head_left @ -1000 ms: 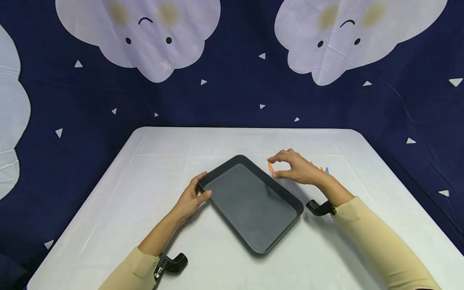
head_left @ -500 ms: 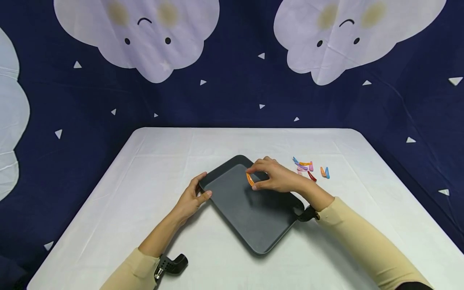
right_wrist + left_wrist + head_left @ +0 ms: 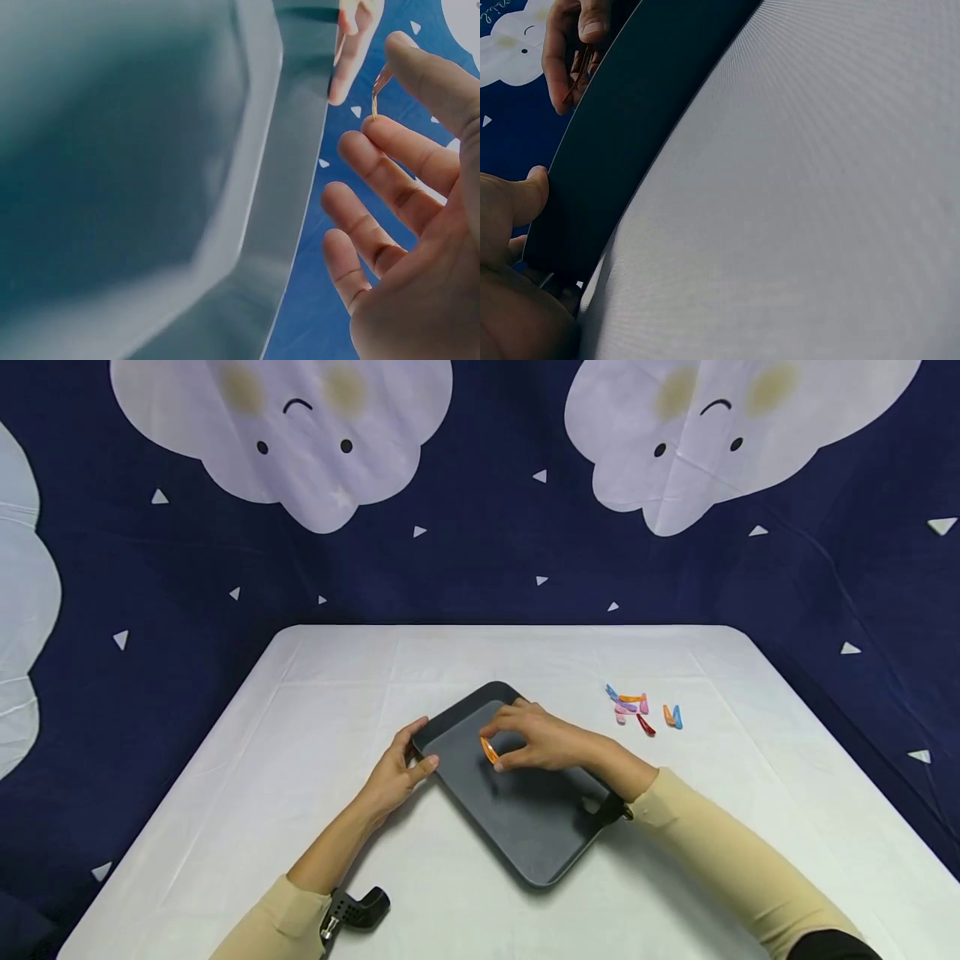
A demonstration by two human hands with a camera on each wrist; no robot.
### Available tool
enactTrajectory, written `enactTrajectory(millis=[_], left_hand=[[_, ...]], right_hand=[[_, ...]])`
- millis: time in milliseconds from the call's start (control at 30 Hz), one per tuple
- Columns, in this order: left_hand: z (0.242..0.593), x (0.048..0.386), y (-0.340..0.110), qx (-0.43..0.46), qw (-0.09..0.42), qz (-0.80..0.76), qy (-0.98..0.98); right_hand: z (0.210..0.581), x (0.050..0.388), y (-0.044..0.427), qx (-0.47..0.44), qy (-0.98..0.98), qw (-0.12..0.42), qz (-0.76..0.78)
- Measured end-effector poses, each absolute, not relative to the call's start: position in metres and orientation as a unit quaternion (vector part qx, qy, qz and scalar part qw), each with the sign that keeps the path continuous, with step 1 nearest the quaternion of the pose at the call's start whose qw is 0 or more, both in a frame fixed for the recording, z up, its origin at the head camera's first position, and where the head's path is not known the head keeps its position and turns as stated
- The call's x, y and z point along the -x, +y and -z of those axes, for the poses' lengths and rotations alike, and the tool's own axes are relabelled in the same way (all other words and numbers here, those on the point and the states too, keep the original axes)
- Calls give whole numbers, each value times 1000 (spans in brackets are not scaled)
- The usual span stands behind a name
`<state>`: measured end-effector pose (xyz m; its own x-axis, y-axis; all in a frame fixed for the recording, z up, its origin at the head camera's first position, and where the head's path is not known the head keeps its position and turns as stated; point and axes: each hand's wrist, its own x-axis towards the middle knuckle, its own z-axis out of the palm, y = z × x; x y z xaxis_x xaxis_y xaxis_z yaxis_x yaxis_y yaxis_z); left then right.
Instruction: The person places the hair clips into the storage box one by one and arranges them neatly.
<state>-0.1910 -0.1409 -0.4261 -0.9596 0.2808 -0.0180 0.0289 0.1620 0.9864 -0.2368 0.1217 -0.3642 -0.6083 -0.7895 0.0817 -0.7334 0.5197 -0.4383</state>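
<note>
Thumb and index finger of my right hand pinch an orange snap hair clip by its two ends. Hand and clip are above the inside of a dark grey rectangular baking tray, near its far left part. In the right wrist view the clip spans the gap between thumb and index fingertips, the other fingers spread. My left hand holds the tray at its left corner, thumb at the rim and fingers around the outside. The left wrist view shows the thumb against the tray's wall.
Right of the tray, on the white table, lies a loose cluster of hair clips: a purple clip, a dark red clip, several others. Slightly apart lie an orange clip and a blue clip. A cloud-patterned navy cloth hangs behind.
My right hand has carried the orange hair clip leftward from beyond the tray's right rim to above its inside, and lower. The left hand and tray stay put. The clip cluster has come into sight.
</note>
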Motion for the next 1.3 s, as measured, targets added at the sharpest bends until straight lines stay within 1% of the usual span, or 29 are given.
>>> enactTrajectory(millis=[500, 900, 1300], left_hand=[[429, 191, -141, -98, 90, -637, 759], [427, 190, -140, -100, 96, -632, 763], [425, 190, -140, -100, 93, -635, 760]], right_hand=[[373, 230, 104, 444, 863, 109, 216], [384, 224, 95, 462, 859, 101, 196], [389, 221, 86, 472, 855, 123, 174]])
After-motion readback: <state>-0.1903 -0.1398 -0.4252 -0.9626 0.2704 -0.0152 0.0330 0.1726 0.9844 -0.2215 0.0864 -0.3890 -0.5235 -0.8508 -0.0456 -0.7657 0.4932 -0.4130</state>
